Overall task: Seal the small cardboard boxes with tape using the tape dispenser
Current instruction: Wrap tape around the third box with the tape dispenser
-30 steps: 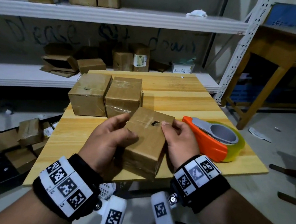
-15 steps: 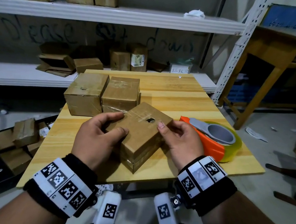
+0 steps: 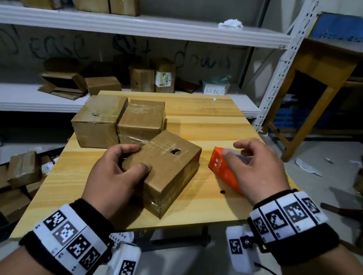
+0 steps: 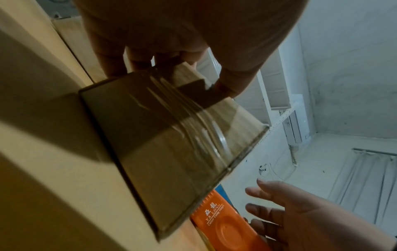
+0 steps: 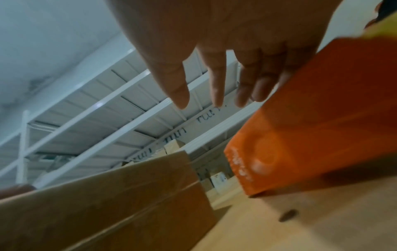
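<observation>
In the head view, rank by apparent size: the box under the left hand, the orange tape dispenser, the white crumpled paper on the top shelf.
1. Box, nearest the camera.
2. Tape dispenser, partly hidden by the right hand.
3. Crumpled paper, farthest away.

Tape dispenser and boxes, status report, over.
Left hand grips the near box on the table. Right hand open over the orange tape dispenser, not gripping. Nothing between.

1. A box [image 3: 168, 171] lay at the table's [image 3: 200, 119] centre.
2. Two boxes [image 3: 120, 122] stood touching side by side at its 11 o'clock.
3. The dispenser [image 3: 223, 172] lay at its 3 o'clock.
4. Shelves [image 3: 142, 25] stood at 12 o'clock, behind the table.
</observation>
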The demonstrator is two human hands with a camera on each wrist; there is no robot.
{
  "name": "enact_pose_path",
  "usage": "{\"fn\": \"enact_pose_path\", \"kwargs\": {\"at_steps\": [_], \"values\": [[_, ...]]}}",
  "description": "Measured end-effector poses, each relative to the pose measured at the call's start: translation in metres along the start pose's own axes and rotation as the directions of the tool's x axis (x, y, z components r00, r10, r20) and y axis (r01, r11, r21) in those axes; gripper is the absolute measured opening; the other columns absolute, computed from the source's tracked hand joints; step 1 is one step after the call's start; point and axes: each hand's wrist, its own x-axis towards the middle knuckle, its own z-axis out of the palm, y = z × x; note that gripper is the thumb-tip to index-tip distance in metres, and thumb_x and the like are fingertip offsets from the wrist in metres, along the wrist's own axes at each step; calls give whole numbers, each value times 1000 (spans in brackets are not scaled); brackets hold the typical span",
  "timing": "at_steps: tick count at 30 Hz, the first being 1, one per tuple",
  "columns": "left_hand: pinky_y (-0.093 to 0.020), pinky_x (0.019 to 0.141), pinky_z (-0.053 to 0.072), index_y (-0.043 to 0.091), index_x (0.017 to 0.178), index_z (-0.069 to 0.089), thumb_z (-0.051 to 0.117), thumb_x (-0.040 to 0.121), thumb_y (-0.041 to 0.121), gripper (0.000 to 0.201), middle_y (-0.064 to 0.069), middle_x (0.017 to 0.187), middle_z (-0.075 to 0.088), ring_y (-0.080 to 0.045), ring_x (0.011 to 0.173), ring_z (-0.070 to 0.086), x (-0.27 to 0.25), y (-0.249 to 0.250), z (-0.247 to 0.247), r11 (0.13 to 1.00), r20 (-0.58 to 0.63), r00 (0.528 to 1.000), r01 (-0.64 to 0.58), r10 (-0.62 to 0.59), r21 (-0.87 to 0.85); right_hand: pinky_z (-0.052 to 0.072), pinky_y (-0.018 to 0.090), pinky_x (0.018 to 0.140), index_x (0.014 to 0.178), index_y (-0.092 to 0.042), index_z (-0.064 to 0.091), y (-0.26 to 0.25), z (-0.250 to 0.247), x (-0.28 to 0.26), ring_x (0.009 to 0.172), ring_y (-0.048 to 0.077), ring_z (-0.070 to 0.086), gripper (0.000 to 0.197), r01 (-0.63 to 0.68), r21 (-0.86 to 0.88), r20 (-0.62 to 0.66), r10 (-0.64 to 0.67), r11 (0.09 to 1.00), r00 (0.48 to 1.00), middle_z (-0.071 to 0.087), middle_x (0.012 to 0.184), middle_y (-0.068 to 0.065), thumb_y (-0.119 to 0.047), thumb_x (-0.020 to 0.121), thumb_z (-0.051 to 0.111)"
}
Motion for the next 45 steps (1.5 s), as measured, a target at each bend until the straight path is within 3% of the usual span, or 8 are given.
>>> {"fn": "enact_pose_path", "kwargs": {"at_steps": [4,10,16,22,29,36,40,45], "values": [[-23,70,50,27,126,62,77,90,15,41,10,115,66,-9,99,66,0,-2,-1,999,17,1000,-10,9,32,40,45,111,138,-34,55,5,-4,-2,131,32,47,65,-36,-279,106,68,960,992,54,137,6,-70,84,64],[-44,93,58,30,125,59,84,78,32,53,8,122,66,-16,110,66,-5,-1,0,997,49,999,-16,13,73,40,49,113,153,-40,35,5,-1,-5,133,29,53,75,41,-454,153,33,890,988,59,143,0,-74,90,54],[-7,63,52,27,127,55,81,67,47,68,17,116,62,11,91,63,-13,2,5,985,113,990,-98,83,140,37,48,111,150,-41,37,5,1,-2,128,24,59,65,63,-529,172,34,846,984,64,137,-8,-67,94,55],[-11,64,53,29,123,57,80,66,54,66,18,116,61,4,98,61,-12,0,3,972,116,988,-120,97,204,40,46,104,147,-39,43,9,-2,1,121,26,63,43,92,-527,86,-55,845,995,70,129,-5,-46,104,46],[-41,93,57,51,124,61,72,81,56,45,11,132,54,-12,118,56,-7,-6,-1,916,122,977,-208,177,342,48,35,75,138,-36,57,6,-24,4,87,25,61,37,27,-225,-62,-42,974,997,66,99,0,-42,103,46],[-23,84,47,41,118,71,69,91,43,28,12,124,56,1,110,53,-5,-10,0,858,132,954,-299,268,417,39,28,58,83,-20,69,-4,-30,-5,60,10,62,33,73,241,-13,-72,968,997,66,68,-4,-46,100,55],[-17,80,43,43,112,71,71,89,41,24,15,120,57,7,108,51,-6,-8,0,863,129,953,-302,273,405,41,27,57,77,-15,71,-6,-29,-9,45,2,56,51,58,334,40,-75,941,996,62,52,-9,-62,93,58],[-17,80,42,39,112,71,71,87,43,25,13,121,57,7,109,50,-5,-10,-1,858,118,957,-289,264,425,52,32,60,78,-14,72,-7,-28,-14,53,13,65,52,59,420,86,-105,906,991,68,59,0,-64,89,61]]}}
